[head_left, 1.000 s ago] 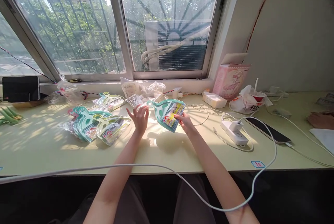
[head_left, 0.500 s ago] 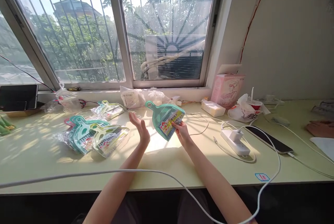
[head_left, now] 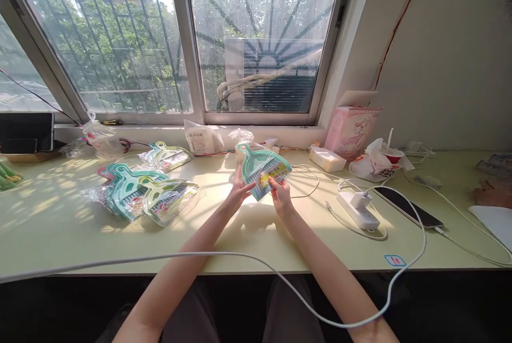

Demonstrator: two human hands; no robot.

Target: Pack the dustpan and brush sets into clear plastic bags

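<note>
A small teal dustpan (head_left: pixel 258 157) with a brush and a yellow printed card stands tilted above the table, its ring handle at the upper left. My right hand (head_left: pixel 281 193) pinches its lower right edge, thumb over the card. At the lower left side my left hand (head_left: pixel 238 192) grips the same dustpan, thumb in front and the other fingers partly hidden behind it. To the left lie several more wrapped dustpan sets: a teal one (head_left: pixel 127 185), a yellow-green one (head_left: pixel 164 201) overlapping it, and another (head_left: pixel 170 156) farther back.
A white cable (head_left: pixel 248 258) loops across the front. On the right are a power strip (head_left: pixel 357 212), a phone (head_left: pixel 408 207), a tissue pack (head_left: pixel 327 159) and a pink box (head_left: pixel 354 129). Plastic bags (head_left: pixel 200 137) line the window. Another person's hand (head_left: pixel 492 196) rests at far right.
My left hand has moved right from beside the dustpan and closed on its left side. The dustpan has shifted slightly right. The camera view has tilted down a little.
</note>
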